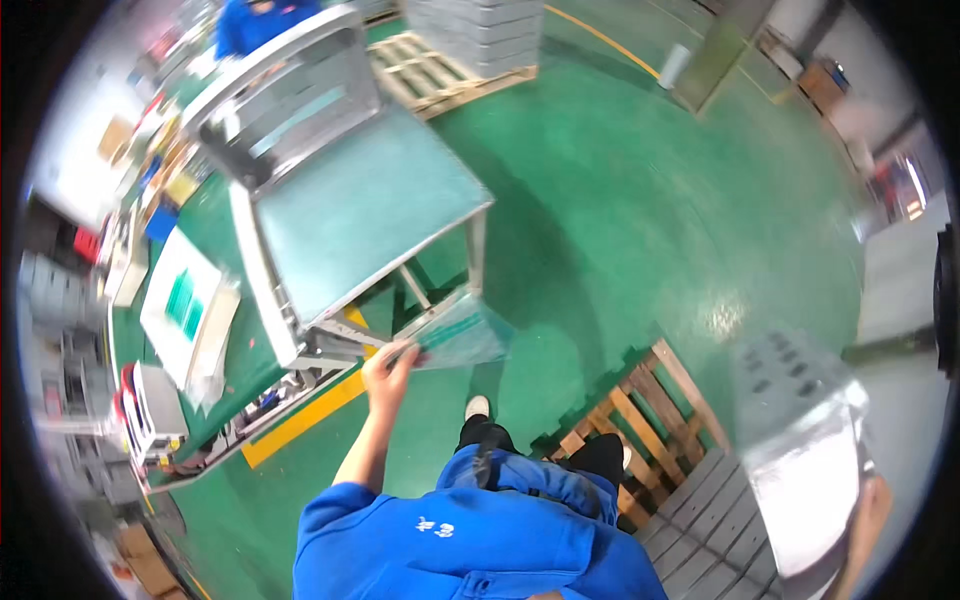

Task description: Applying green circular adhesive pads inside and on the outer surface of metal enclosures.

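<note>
My left hand [388, 372] is closed on a clear plastic bag [468, 338], which trails to the right beside a chair-shaped grey metal stand [360, 205]. At the far right, my right hand [872, 508] grips the edge of a silvery metal housing [805, 400]. Dark oval holes mark its upper face, and a bright, pale panel shows below them. Its outline is blurred. The housing is over a stack of grey slatted parts [715, 515]; whether the two touch, I cannot tell.
Under the grey stack lies a wooden pallet [645, 410]. A green-topped workbench [235, 375] on the left carries a white box [195, 310] and assorted items. Behind the stand, another pallet [430, 80] bears grey stacks, and a person in blue [255, 25] is nearby. A pillar [720, 60] stands far right.
</note>
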Motion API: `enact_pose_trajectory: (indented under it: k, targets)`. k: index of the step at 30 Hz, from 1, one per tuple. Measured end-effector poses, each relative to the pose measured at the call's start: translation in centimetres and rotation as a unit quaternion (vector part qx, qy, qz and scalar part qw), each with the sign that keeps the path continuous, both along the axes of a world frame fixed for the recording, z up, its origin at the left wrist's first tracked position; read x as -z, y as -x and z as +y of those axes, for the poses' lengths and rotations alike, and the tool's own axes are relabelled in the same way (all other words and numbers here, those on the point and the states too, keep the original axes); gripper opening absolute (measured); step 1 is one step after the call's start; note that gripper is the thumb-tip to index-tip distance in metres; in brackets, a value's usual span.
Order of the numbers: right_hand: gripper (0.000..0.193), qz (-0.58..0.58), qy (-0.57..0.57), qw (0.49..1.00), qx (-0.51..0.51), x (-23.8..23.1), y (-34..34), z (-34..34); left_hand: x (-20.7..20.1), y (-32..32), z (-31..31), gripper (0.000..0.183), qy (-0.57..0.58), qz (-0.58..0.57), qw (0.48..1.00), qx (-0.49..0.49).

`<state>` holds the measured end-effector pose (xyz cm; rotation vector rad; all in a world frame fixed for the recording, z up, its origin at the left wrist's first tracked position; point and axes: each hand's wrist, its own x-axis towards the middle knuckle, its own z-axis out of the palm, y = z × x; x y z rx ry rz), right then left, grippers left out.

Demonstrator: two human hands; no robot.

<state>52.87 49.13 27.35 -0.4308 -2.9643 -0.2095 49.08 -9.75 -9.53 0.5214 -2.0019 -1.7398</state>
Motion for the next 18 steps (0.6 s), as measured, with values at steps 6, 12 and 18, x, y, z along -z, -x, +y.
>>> enact_pose_trajectory:
  k: [6,12,18]
  targets:
    - [0.039,-0.022,0.164,0.908,-0.385,12.2,22.2,-31.5,-5.9,-15.8,-12.1,0.01,0.119,0.061,0.932,-0.338]
    - [0.049,0.115,0.173,0.714,-0.669,22.5,34.9,-51.8,-9.8,-16.6,-14.3,0.01,0.09,0.205,0.851,-0.475]
    - [0.046,0.169,0.197,0.578,-0.774,30.6,32.2,-65.3,-13.6,-14.0,-13.7,0.008,0.148,0.247,0.824,-0.487]
